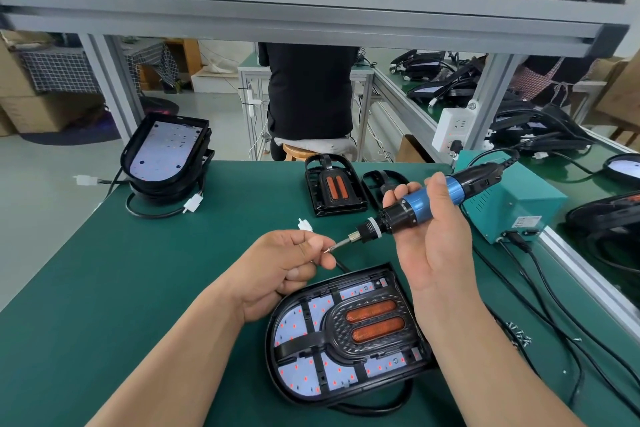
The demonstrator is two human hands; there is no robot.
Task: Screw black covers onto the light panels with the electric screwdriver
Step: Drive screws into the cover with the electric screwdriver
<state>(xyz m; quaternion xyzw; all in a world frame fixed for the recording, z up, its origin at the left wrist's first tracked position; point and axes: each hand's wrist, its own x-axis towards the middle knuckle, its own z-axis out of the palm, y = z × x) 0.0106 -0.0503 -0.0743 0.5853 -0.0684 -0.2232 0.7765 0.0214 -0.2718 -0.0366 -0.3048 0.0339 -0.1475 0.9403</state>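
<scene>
A light panel [301, 371] lies on the green mat in front of me, with a black cover [374, 326] holding two orange strips set on it. My right hand [433, 239] grips the blue and black electric screwdriver [422, 199] above the panel, with its bit pointing left. My left hand [284, 263] pinches a small screw [327, 250] at the bit's tip. A white connector [304, 225] shows just behind my left hand.
A stack of light panels [166, 152] with cables stands at the mat's far left. Two spare black covers [332, 189] lie at the back. A teal power box [512, 198] sits at the right, with cables trailing. People sit at benches beyond.
</scene>
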